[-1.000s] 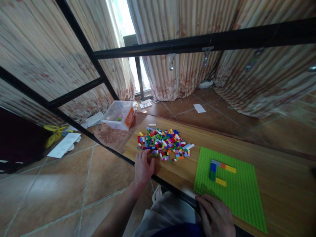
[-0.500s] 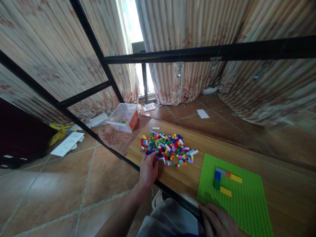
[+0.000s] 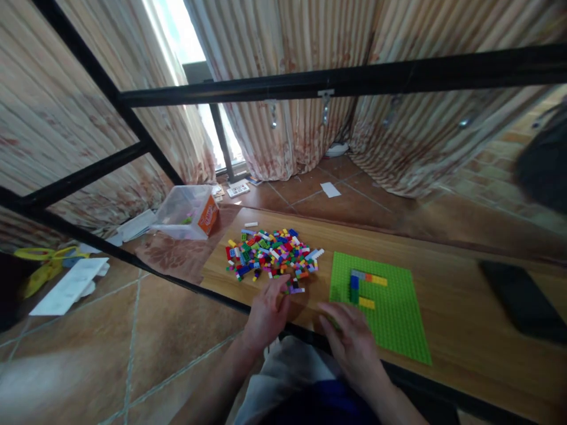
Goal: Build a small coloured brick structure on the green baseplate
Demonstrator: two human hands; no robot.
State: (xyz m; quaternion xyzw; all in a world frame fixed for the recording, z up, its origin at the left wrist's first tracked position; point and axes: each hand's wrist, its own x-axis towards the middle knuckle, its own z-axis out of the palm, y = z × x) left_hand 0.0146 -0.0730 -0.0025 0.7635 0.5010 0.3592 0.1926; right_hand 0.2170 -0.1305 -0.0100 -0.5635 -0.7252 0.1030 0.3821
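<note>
My left hand (image 3: 267, 313) is at the near edge of a pile of small coloured toy bricks (image 3: 270, 254) on the wooden tabletop. Its index finger reaches to several loose bricks, the thumb a little apart from it, and no brick shows clearly in its grasp. To its right, my right hand (image 3: 352, 339) hovers low by the near left corner of a green baseplate (image 3: 394, 330), fingers bent and thumb apart. On the baseplate, grey, orange, yellow, blue and green bricks (image 3: 355, 283) form a three-sided outline, open to the right.
A black flat object (image 3: 518, 298) lies on the table (image 3: 452, 283) at the right. Black metal bars (image 3: 266, 88) cross beyond it. A clear plastic box (image 3: 179, 215) with an orange label stands past the table's left end. Papers (image 3: 71, 286) lie on the tiled floor.
My left hand has moved right along the pile's near edge. My right hand has lifted from the table's front edge and come in by the baseplate's left side. The view has turned right.
</note>
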